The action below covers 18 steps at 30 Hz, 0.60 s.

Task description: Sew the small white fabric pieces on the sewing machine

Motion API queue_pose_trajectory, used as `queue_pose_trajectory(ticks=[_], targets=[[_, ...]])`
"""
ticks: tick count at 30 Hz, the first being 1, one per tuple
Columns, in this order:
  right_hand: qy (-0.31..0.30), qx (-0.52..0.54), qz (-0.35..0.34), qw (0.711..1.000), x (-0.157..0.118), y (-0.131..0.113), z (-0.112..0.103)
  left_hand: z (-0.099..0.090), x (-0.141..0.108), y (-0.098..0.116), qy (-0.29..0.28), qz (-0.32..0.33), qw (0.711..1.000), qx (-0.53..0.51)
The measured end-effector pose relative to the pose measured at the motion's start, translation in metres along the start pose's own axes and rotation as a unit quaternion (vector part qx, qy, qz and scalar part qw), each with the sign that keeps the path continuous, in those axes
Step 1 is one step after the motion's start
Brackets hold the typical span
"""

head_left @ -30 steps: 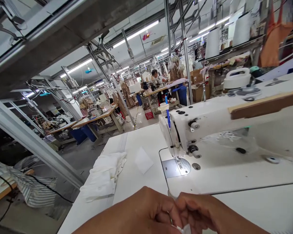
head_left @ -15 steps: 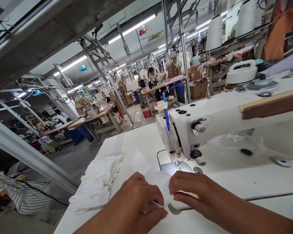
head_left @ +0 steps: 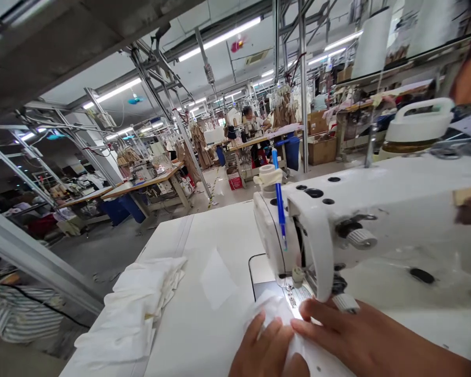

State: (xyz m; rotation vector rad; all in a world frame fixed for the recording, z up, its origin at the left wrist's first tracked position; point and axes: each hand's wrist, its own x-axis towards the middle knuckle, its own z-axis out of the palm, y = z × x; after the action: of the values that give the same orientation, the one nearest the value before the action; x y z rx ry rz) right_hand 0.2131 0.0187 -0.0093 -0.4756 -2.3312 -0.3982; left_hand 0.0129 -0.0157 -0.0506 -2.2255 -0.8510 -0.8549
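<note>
Pressing flat with spread fingers, the left hand [head_left: 265, 348] and right hand [head_left: 337, 330] have carried the small white fabric piece [head_left: 272, 309] forward to the needle plate of the white industrial sewing machine [head_left: 337, 225]. A heap of white cloth [head_left: 137, 309] lies left, bare white surface [head_left: 220, 230] between.

Both hands rest on a fabric piece [head_left: 272, 314] lying on the table [head_left: 204, 335] before the sewing machine [head_left: 357, 225]: left hand [head_left: 267, 348] left of right hand [head_left: 337, 335]. A stack of fabric [head_left: 133, 309] lies further left, a single cut piece [head_left: 216, 277] between.
</note>
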Motion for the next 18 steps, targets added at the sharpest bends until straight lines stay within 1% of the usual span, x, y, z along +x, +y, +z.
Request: queue_pose_trajectory(ticks=[2,5,7,9,11,14,16,18], targets=[[-0.021,0.001,-0.016,1.0,0.0,0.001,0.0,-0.002,0.004,-0.002,-0.013,0.025,1.0,0.005],[-0.063,-0.011,-0.029,0.998,-0.002,0.003,0.003,-0.004,0.011,-0.006,-0.05,0.039,0.998,0.006],[-0.061,-0.023,-0.022,0.998,-0.004,0.005,0.005,-0.003,0.014,-0.01,-0.064,0.052,0.997,0.006],[-0.067,0.001,-0.011,0.998,-0.007,0.008,0.006,-0.001,0.018,-0.013,-0.077,0.062,0.995,0.008],[-0.097,0.055,0.03,0.993,-0.011,0.01,0.008,0.001,0.023,-0.017,-0.1,0.067,0.993,0.001],[-0.138,0.149,0.135,0.97,-0.016,0.009,0.012,0.005,0.028,-0.022,-0.149,0.06,0.986,-0.033],[-0.134,0.2,0.178,0.954,-0.018,0.009,0.014,0.009,0.028,-0.023,-0.162,0.034,0.985,-0.057],[-0.114,0.223,0.199,0.947,-0.017,0.01,0.016,0.015,0.025,-0.021,-0.145,-0.015,0.985,-0.09]])
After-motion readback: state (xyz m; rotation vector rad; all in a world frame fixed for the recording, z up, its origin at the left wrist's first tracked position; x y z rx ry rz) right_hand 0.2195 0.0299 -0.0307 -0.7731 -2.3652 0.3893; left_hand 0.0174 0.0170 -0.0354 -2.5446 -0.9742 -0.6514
